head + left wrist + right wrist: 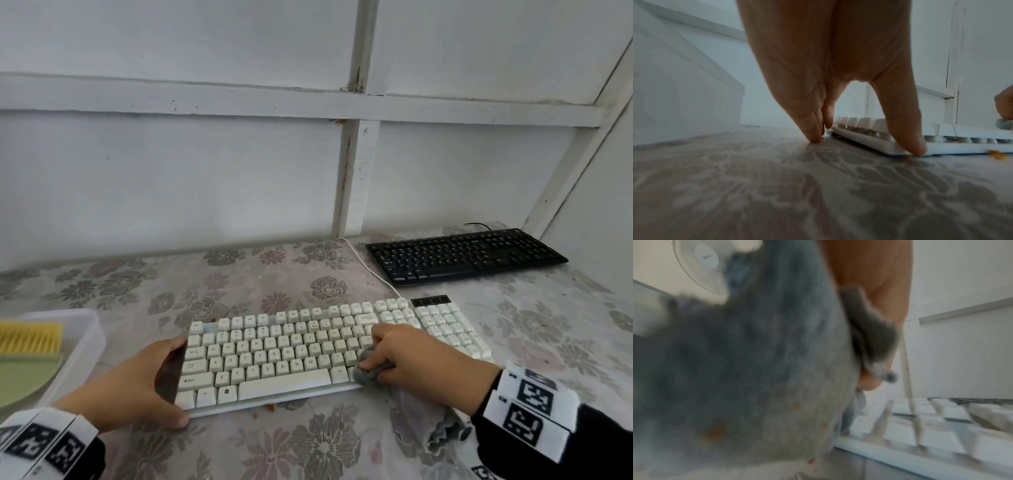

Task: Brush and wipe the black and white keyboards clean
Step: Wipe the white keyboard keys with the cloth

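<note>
The white keyboard [308, 349] lies in the middle of the flowered table. My left hand [161, 380] braces its left end: straight fingers [809, 126] stand on the table beside the edge, and the thumb [906, 126] is on the front corner. My right hand [394, 359] grips a bunched grey cloth [370, 368] and presses it on the keys at the right of the letter block. The cloth's loose end [435, 421] trails onto the table. The cloth [756, 369] fills the blurred right wrist view. The black keyboard [462, 255] lies at the back right, untouched.
A clear plastic tray [85, 342] at the left holds a yellow brush [30, 337] and a green piece [24, 377]. Orange crumbs [270, 407] lie by the white keyboard's front edge. White walls close the back and right. A fan [702, 261] shows overhead.
</note>
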`<state>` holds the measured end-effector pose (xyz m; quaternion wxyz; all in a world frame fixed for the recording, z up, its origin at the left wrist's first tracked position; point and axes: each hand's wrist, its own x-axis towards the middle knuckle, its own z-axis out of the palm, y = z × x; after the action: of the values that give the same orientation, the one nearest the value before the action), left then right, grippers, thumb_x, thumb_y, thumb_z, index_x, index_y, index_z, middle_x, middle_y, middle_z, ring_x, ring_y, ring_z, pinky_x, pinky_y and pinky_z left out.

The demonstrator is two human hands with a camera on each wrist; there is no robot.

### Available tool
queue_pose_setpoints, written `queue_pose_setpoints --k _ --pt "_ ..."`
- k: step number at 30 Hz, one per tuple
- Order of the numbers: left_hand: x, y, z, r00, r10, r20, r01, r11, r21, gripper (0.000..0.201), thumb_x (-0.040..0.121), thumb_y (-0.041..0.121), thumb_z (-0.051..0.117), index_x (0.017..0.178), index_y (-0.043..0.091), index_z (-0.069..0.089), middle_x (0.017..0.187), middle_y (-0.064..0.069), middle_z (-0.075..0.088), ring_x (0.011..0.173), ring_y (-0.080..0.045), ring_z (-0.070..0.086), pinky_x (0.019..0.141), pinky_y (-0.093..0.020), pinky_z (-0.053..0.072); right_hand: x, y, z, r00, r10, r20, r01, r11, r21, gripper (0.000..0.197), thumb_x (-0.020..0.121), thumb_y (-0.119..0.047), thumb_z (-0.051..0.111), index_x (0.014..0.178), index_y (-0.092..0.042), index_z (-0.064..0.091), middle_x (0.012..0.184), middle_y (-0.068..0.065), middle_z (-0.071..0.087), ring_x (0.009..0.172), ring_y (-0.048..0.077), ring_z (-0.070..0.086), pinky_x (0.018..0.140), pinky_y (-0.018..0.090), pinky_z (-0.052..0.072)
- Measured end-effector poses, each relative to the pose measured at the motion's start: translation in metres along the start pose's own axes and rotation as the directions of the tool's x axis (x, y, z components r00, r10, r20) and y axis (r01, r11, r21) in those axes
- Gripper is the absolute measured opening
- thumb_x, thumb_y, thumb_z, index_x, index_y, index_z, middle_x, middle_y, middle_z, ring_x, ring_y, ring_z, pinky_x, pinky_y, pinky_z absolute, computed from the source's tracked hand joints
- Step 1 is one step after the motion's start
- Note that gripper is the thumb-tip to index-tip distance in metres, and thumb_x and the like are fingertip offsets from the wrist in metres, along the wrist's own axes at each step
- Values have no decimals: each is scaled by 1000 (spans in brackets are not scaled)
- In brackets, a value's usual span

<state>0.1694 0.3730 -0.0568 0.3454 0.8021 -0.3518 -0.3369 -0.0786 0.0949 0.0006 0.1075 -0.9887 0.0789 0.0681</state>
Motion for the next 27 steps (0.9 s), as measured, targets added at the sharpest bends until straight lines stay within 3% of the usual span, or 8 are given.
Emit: queue_pose_setpoints --k 5,10,11,13,16,21,25,27 --pt "0 -1 0 1000 23 7 -22 1000 -4 131 23 40 95 138 23 35 135 13 47 125 -6 46 111 -36 35 -12 15 -5 999 24 31 -23 999 -34 15 87 -22 59 91 -23 74 74 -16 32 64 -2 36 53 11 25" --pt "2 -1 0 1000 31 1 -31 1000 -7 131 17 47 94 133 29 35 133 13 46 125 -6 44 112 -34 33 -21 31 -28 989 136 54 -128 983 -131 15 80 -20 60 66 -20 66 70 -11 34 62 -1 36 51 13 24" --pt "2 -2 0 1000 30 -1 -30 1000 -9 131 17 46 94 133 29 35 134 13 46 125 -6 44 111 -35 33 -23 35 -35 989 149 22 -146 982 -121 15 81 -21 60 68 -25 68 72 -11 36 64 -2 36 53 13 26" --pt "3 -3 -1 999 31 -8 -32 999 -5 129 16 46 94 130 30 36 133 13 47 124 -6 45 111 -35 33 -24 38 -42 984 162 -69 -166 985 -54 17 84 -24 63 90 -35 74 76 -11 40 69 0 39 61 11 30" --pt "4 -5 0 999 35 -9 -35 999 -4 129 14 47 94 129 30 38 130 15 48 123 -7 46 110 -35 35 -19 33 -30 987 130 -99 -127 991 36 24 83 -29 65 105 -37 71 80 -13 42 75 0 42 62 9 30" --pt "5 -12 -1 999 38 3 -38 997 -70 132 19 37 97 136 21 38 131 11 54 122 -7 51 109 -39 37 -18 33 -1 985 170 -34 -171 985 -27 18 87 -29 61 100 -29 73 75 -17 30 66 -5 32 55 9 25" --pt "8 -15 -3 997 76 16 -75 996 -56 128 23 36 97 137 22 39 129 11 57 120 -5 53 107 -38 40 -26 42 -1 980 195 -29 -197 976 -98 17 86 -21 58 90 -25 74 76 -13 31 77 9 46 52 13 26" --pt "8 -14 -2 997 79 3 -78 995 -66 128 21 36 97 135 22 40 129 12 57 119 -3 54 107 -37 40 -31 48 -4 979 202 -13 -203 974 -106 16 85 -21 58 89 -24 73 77 -13 32 76 7 45 53 13 27"
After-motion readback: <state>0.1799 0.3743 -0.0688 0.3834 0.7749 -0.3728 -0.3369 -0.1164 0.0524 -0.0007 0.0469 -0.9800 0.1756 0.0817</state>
